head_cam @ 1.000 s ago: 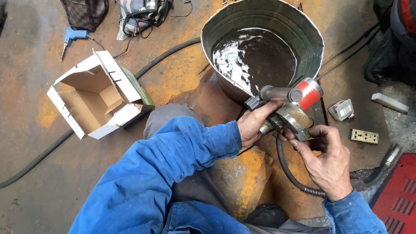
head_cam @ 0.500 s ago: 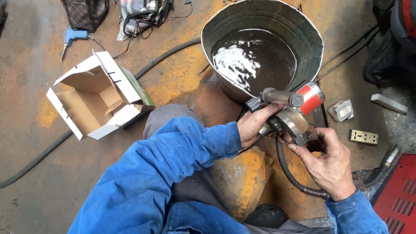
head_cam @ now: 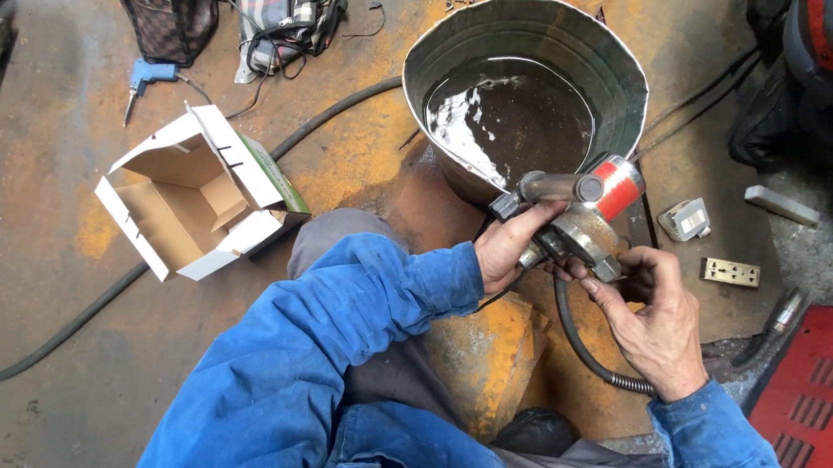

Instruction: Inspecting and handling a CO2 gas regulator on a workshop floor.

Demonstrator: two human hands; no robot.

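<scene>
While both hands, left hand [head_cam: 508,247] and right hand [head_cam: 658,320], apparently grip the grinder [head_cam: 579,216], it overhangs the bucket [head_cam: 612,65] rim.

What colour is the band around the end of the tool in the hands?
Red, on the tool held by both hands; clearest in the head view.

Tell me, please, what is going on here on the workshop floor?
A person in blue work sleeves holds a grey and red hand power tool in both hands over the rusty floor. The left hand grips its body, while the right hand fingers work at its underside. A black ribbed hose curves below the tool. Just beyond it stands a round metal tub of dark water, and an open white cardboard box lies to the left.
</scene>
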